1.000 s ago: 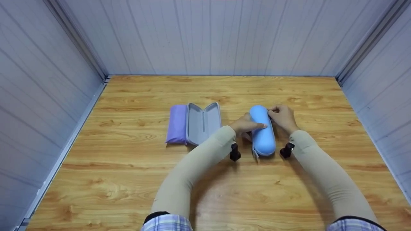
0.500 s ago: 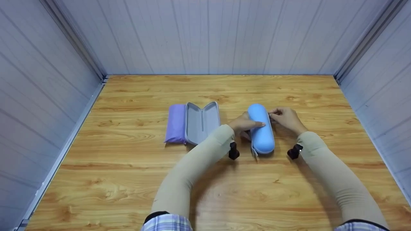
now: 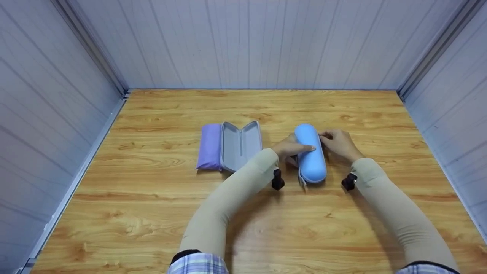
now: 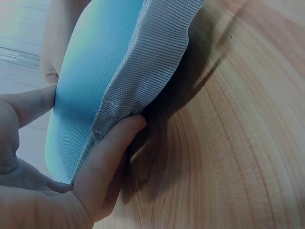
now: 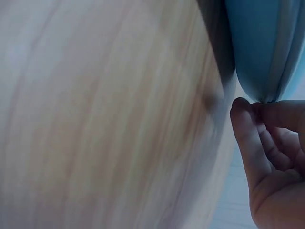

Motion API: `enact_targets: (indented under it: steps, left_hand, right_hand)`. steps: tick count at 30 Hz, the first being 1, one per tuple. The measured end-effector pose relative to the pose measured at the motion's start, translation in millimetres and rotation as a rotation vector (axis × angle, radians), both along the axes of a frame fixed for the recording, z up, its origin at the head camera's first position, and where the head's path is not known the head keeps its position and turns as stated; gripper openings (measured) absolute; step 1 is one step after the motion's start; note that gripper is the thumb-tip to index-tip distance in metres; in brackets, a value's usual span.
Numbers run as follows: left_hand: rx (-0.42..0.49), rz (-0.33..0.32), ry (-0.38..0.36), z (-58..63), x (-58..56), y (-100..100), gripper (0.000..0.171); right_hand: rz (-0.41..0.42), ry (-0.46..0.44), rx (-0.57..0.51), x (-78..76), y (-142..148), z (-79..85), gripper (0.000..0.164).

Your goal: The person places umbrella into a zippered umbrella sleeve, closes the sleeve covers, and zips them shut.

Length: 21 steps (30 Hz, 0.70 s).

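- The right hand (image 3: 339,144) pinches the blue case (image 3: 311,158) at its right-hand edge, near the far end; the right wrist view shows thumb and forefinger pressed together at the seam (image 5: 281,55). What lies between them, perhaps a zip pull, is too hidden to tell.
- The left hand (image 3: 287,147) grips the case from its left side, thumb laid across the blue top and a finger against the grey strap (image 4: 150,55).
- Compared with a second ago, the right hand sits slightly nearer the person and farther out from the case, while the left hand's hold looks much the same. This suggests the case is being steadied while the right fingers work along the seam; how far the seam is fastened cannot be told.
- The case's long axis runs away from the person, the far end leaning slightly left and the near rounded end slightly right. The strap hangs at the near left corner.
- The case is right of centre on the wooden tabletop (image 3: 152,217). Farther left lies an open grey-lined case (image 3: 249,140), with a purple pouch (image 3: 210,146) just beside its left edge.
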<state>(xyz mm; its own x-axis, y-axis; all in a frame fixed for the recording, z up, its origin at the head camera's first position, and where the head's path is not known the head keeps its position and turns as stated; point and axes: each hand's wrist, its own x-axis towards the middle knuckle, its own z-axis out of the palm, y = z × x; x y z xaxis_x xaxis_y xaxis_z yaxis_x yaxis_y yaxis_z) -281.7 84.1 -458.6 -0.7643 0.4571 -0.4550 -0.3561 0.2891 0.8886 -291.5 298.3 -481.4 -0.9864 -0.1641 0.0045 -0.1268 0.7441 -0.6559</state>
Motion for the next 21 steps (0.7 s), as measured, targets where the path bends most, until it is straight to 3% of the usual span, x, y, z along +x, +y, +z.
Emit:
enact_targets:
  steps: [8, 15, 21]
  left_hand:
    - [0.021, 0.001, 0.000, 0.9, -1.2, 0.2, 0.083]
    - [-0.020, 0.007, 0.000, -1.0, -0.8, 0.9, 0.084]
    - [0.015, 0.024, 0.014, -0.9, 0.9, 1.1, 0.085]
  right_hand:
    - [0.061, 0.121, 0.076, 3.2, 1.1, 1.0, 0.018]
    - [0.094, 0.128, 0.101, 9.6, 0.8, 2.9, 0.015]
    - [0.138, 0.191, 0.148, 14.5, 2.6, 5.0, 0.012]
